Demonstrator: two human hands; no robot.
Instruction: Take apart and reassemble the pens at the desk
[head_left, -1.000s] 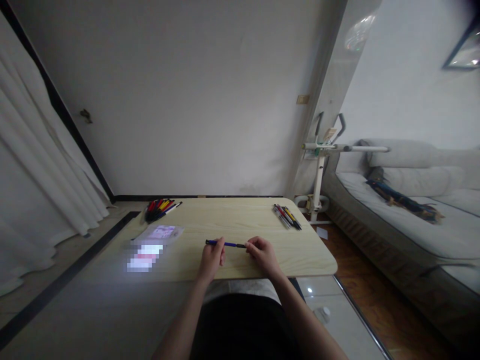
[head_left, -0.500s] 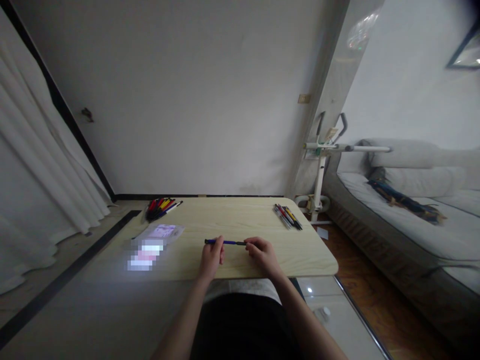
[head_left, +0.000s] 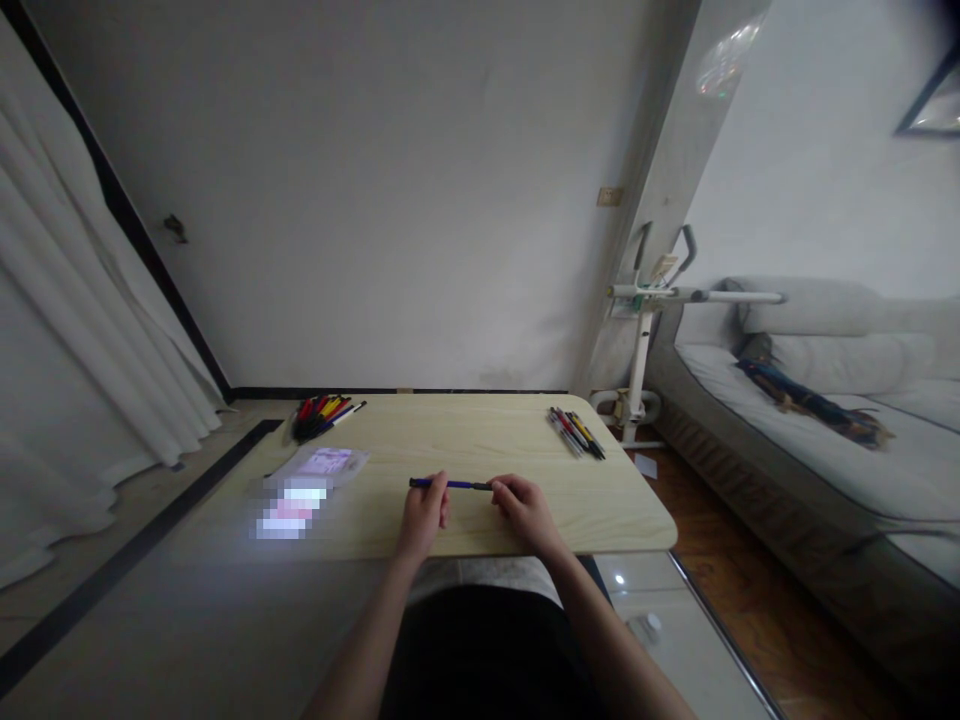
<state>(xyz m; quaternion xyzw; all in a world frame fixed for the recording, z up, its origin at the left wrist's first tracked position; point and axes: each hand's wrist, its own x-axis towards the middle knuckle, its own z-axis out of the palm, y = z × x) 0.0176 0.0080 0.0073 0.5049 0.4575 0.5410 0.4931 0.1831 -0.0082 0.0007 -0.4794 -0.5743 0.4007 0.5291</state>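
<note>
A slim blue pen (head_left: 460,485) with dark ends lies level between my two hands, above the near part of the wooden table (head_left: 480,430). My left hand (head_left: 426,510) is closed around its left part, thumb on top, and the dark left end sticks out past the fingers. At the other end, my right hand (head_left: 525,508) pinches the dark tip between thumb and fingers. That tip is partly hidden by the fingers.
On the far left of the table is a pile of colourful pens (head_left: 322,415), with a clear plastic packet (head_left: 322,462) nearer me. Several more pens (head_left: 576,432) lie at the far right. Beyond the right edge stand an exercise machine (head_left: 637,350) and a grey sofa (head_left: 810,400).
</note>
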